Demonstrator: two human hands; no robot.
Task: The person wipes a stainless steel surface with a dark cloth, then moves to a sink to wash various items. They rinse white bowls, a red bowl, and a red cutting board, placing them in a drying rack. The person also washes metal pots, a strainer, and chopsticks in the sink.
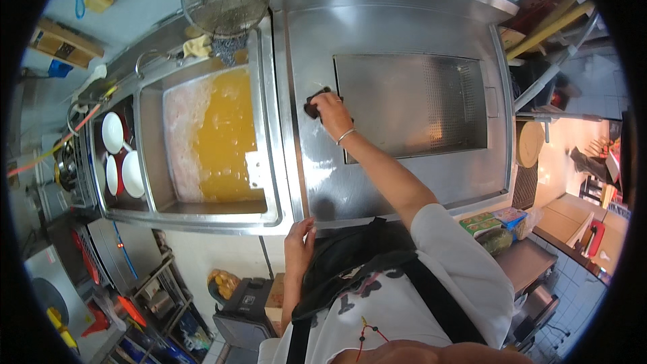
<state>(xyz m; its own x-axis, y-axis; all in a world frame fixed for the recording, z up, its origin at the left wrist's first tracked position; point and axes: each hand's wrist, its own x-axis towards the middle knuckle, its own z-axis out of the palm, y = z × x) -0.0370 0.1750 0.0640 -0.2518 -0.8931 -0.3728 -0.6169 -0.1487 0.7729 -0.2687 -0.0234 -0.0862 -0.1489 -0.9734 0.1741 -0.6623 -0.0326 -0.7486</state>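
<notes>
My right hand (332,115), with a bangle at the wrist, grips a dark, crumpled cloth or pad (317,102). It presses this on the stainless steel counter (323,162), beside the left edge of a rectangular recess (384,106). Perforations cover the right part of the recess. Close to the counter's front edge is my left hand (299,245), its fingers loosely bent and nothing seen in it. Whether it touches the edge is unclear.
Left of the counter, a sink basin (151,162) holds yellowish, foamy liquid. White bowls (132,174) sit in the neighbouring basin. A round mesh strainer (225,2) stands behind the sink. Below are a dark bin (247,298) and a cardboard box (275,296); packages (480,225) lie at right.
</notes>
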